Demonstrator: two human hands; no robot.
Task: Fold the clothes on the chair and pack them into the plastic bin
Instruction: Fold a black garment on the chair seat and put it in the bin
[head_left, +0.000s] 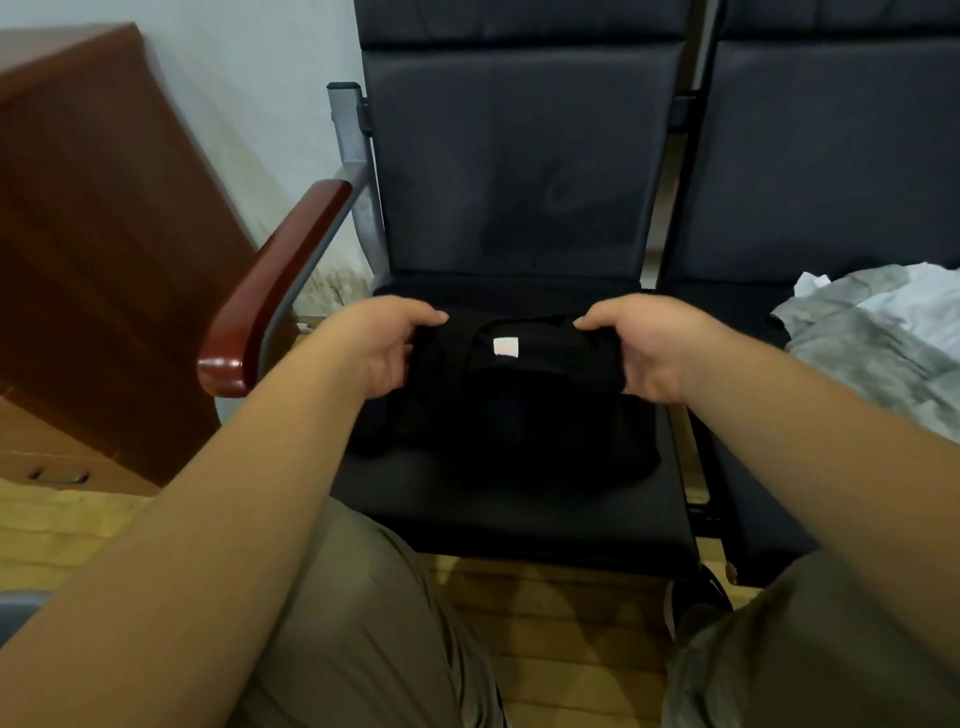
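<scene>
Folding step. On the chair a black garment is gripped at its far edge by the left hand and right hand, each curled round cloth. Another fold is probably called for; creases are lost in black. Other clothes lie alongside; no bin is seen.

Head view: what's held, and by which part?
The black garment on the chair seat: left hand grips its left edge, right hand its right edge.
</scene>
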